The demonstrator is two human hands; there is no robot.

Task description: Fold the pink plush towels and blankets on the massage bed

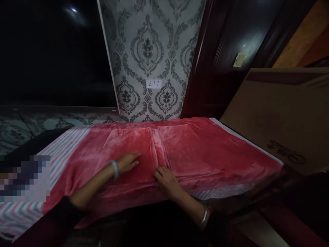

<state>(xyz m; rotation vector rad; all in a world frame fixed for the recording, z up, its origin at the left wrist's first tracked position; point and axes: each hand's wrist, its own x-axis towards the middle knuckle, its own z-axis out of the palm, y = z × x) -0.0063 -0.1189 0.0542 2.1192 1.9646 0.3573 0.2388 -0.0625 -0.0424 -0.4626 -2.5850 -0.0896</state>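
Note:
A red plush cloth (187, 151) with a soft, mottled nap lies in front of me, folded into two flat panels with a narrow gap between them. Over the left panel is my left hand (127, 163), its fingers stretched out and slightly blurred, holding nothing. My right hand (167, 180) is at the near end of the gap, fingers bent and together on the cloth's folded edge; its fingertips are partly hidden. A bracelet circles each wrist.
Striped fabric (65, 147) shows beneath the red cloth at the left. On the right stands a large cardboard box (272, 123). Behind are patterned wallpaper (147, 31) with a "277" label (153, 83), a dark screen (51, 55) and a dark wooden door (218, 44).

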